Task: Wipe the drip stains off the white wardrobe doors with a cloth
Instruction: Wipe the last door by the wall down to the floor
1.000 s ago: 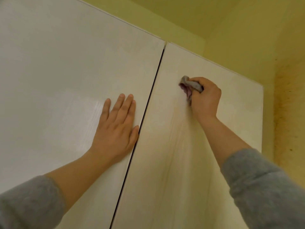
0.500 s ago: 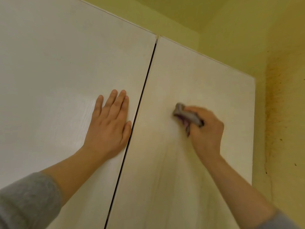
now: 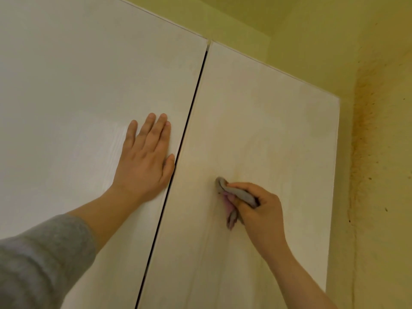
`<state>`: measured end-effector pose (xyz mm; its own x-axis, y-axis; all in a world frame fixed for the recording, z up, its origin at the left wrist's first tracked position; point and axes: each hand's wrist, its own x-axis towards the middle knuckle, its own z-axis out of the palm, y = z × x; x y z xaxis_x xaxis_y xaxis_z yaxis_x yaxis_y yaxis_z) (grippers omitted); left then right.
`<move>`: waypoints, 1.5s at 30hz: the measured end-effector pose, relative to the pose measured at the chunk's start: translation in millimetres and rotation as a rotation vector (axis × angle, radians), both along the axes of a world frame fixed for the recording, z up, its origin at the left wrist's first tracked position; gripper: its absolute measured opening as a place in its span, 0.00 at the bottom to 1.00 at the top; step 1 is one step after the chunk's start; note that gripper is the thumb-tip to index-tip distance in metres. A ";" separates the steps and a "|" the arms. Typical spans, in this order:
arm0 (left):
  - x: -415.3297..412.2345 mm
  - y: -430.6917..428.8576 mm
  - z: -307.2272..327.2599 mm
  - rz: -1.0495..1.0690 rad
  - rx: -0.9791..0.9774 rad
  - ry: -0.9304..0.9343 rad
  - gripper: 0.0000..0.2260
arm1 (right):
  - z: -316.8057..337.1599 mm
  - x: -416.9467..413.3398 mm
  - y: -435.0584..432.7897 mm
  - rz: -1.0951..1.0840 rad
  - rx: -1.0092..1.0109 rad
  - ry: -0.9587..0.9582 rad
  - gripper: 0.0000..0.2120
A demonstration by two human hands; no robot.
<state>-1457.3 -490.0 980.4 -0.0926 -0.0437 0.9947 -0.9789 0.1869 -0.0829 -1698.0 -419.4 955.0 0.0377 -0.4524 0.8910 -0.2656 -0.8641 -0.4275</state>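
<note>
Two white wardrobe doors fill the view, split by a dark vertical gap. My left hand (image 3: 147,160) lies flat with straight fingers on the left door (image 3: 78,97), close to the gap. My right hand (image 3: 259,209) grips a bunched grey and pink cloth (image 3: 234,198) and presses it against the right door (image 3: 267,130), around its middle. Faint yellowish drip streaks (image 3: 214,253) run down the right door below the cloth and spread above it.
A yellow-green wall (image 3: 383,197) stands right of the wardrobe, with brown speckled staining along the corner. The ceiling (image 3: 289,16) meets the wall above the door tops.
My right hand has dragged the cloth downward on the right door, from near its top to its middle. My left hand stays flat on the left door.
</note>
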 end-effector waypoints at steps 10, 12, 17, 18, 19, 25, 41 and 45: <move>-16.6 50.6 -112.6 -0.321 0.145 0.017 0.29 | -97.5 -8.1 37.2 0.221 0.430 -0.165 0.12; -11.1 62.7 -151.0 -0.378 0.226 0.042 0.28 | -118.2 -16.8 47.4 0.219 0.494 -0.194 0.24; -8.5 88.9 -207.6 -0.511 0.431 0.081 0.27 | -155.2 -29.5 70.9 0.470 0.626 -0.396 0.27; -13.7 95.0 -212.5 -0.549 0.476 0.104 0.26 | -160.3 -26.9 72.0 0.492 0.633 -0.373 0.29; -19.3 101.3 -218.1 -0.591 0.519 0.150 0.25 | -165.8 -23.6 72.9 0.467 0.632 -0.330 0.31; -48.1 134.5 -247.0 -0.891 0.767 0.588 0.08 | -194.0 -21.1 84.2 0.249 0.690 -0.271 0.08; -67.9 181.2 -304.9 -0.998 1.061 0.699 0.12 | -254.2 -16.8 108.9 0.074 0.767 -0.101 0.15; -67.7 182.2 -312.7 -0.958 1.064 0.822 0.12 | -260.5 -18.3 113.9 0.162 0.837 -0.212 0.12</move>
<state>-1525.0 -307.8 667.7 0.0176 -0.9360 0.3515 -0.1958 0.3415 0.9193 -1716.3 -305.6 694.5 0.0298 -0.9638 0.2650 -0.0097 -0.2654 -0.9641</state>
